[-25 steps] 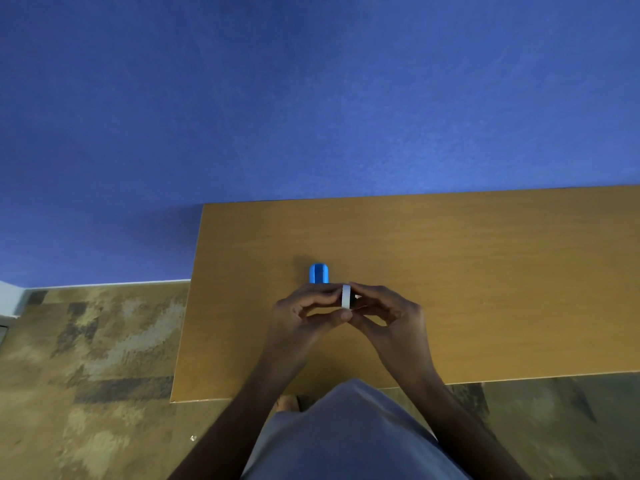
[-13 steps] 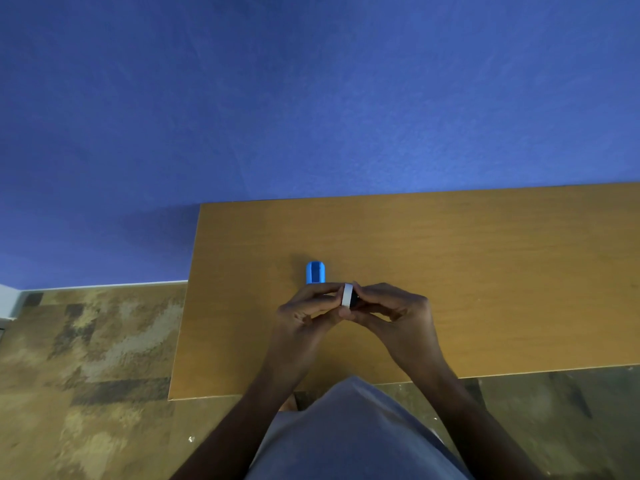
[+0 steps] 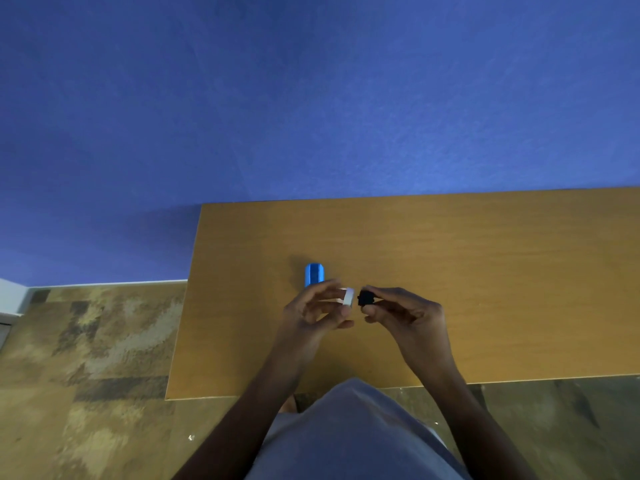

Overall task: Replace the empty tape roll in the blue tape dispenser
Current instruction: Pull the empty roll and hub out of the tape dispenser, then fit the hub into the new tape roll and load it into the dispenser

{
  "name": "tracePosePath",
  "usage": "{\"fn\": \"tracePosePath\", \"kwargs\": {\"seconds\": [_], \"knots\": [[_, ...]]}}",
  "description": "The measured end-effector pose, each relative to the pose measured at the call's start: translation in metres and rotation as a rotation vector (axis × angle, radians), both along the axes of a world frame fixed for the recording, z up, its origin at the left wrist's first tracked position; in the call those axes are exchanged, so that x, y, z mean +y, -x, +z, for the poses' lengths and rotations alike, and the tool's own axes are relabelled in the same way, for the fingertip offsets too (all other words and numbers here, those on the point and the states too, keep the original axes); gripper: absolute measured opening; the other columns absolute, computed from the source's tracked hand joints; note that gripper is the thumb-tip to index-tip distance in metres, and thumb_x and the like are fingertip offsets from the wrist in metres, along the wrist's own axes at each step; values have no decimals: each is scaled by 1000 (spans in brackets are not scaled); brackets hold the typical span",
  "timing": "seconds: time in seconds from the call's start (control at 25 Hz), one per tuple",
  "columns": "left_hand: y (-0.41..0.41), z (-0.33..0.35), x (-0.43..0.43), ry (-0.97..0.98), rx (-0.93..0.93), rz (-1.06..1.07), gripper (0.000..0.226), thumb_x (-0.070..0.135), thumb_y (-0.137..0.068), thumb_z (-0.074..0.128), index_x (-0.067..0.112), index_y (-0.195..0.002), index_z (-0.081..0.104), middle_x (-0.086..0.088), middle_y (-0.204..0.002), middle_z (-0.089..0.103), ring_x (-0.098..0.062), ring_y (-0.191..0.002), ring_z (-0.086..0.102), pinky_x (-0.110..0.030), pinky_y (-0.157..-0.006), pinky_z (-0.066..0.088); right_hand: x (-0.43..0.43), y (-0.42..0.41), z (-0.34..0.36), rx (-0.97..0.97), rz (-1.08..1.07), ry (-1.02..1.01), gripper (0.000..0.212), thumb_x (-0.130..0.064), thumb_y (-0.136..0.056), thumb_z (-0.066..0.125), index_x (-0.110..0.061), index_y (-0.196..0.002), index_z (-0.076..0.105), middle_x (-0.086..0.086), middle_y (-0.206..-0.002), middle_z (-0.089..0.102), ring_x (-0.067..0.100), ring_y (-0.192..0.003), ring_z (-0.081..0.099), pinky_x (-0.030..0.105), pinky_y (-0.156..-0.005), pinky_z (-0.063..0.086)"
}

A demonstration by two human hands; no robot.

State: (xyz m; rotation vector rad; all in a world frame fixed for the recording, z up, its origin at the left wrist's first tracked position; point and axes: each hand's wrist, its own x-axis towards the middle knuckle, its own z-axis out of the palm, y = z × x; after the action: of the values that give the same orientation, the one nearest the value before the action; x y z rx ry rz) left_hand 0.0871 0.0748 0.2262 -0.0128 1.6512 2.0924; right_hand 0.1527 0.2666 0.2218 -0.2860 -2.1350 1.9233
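Head | left hand [image 3: 313, 311] pinches white roll [image 3: 348, 296] | right hand [image 3: 407, 311] pinches black hub [image 3: 364, 298] | dispenser [image 3: 314, 275] just beyond left fingers

Both forearms are stretched forward over the near edge of the table [image 3: 485, 271]. The left hand [image 3: 313, 313] is pinched on a white ring [image 3: 348, 296], its fingers curled. The right hand [image 3: 407, 311], just apart from it, is pinched on a small black piece [image 3: 364, 298].
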Motion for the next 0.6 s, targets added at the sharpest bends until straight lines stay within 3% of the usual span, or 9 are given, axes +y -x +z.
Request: {"fn": "tracePosePath", "kwargs": {"seconds": [0.08, 0.16, 0.32, 0.4, 0.48, 0.6], "knots": [[7, -20, 2, 40, -25, 19, 43, -4, -88, 82, 27, -117, 78, 2, -109, 79, -22, -94, 75, -42, -81, 67, 11, 1, 0, -13, -70, 11, 29, -5, -88, 86, -17, -114, 85, 4, -104, 85, 32, -81, 80, 54, -75, 68], [12, -48, 5, 230, 33, 7, 43, 3, -85, 87, 36, -112, 77, 11, -108, 80, -21, -93, 77, -39, -83, 64, 25, 1, 1, -25, -130, -3, 23, -17, -88, 85, -23, -110, 85, 2, -102, 83, 29, -80, 79, 54, -71, 67], [16, -99, 24, 634, 296, -24, 39, 4, -79, 90, 25, -109, 74, 9, -107, 69, -15, -90, 71, -27, -81, 56, 52, -1, -2, -49, -155, -35, 21, -21, -90, 84, -25, -111, 85, 1, -101, 82, 31, -80, 78, 53, -68, 67], [18, -122, 39, 766, 359, -106, 37, 8, -77, 90, 21, -108, 74, 4, -104, 65, -15, -88, 69, -30, -80, 57, 60, -1, -4, -47, -154, -25, 21, -23, -88, 84, -26, -109, 85, 1, -98, 81, 30, -76, 76, 50, -67, 66], [19, -142, 56, 924, 402, -186, 38, 15, -78, 87, 22, -113, 73, 2, -109, 67, -21, -97, 70, -41, -85, 60, 67, 0, -8, -63, -143, -4, 24, -25, -86, 85, -22, -110, 85, 2, -95, 81, 26, -71, 75, 42, -65, 65], [15, -160, 83, 1172, 469, -279, 45, 22, -86, 79, 24, -128, 65, 1, -134, 65, -27, -122, 64, -44, -93, 57, 80, 1, -16, -121, -136, 44, 31, -18, -85, 88, -19, -116, 84, 5, -92, 82, 17, -66, 72, 28, -66, 63]]}}
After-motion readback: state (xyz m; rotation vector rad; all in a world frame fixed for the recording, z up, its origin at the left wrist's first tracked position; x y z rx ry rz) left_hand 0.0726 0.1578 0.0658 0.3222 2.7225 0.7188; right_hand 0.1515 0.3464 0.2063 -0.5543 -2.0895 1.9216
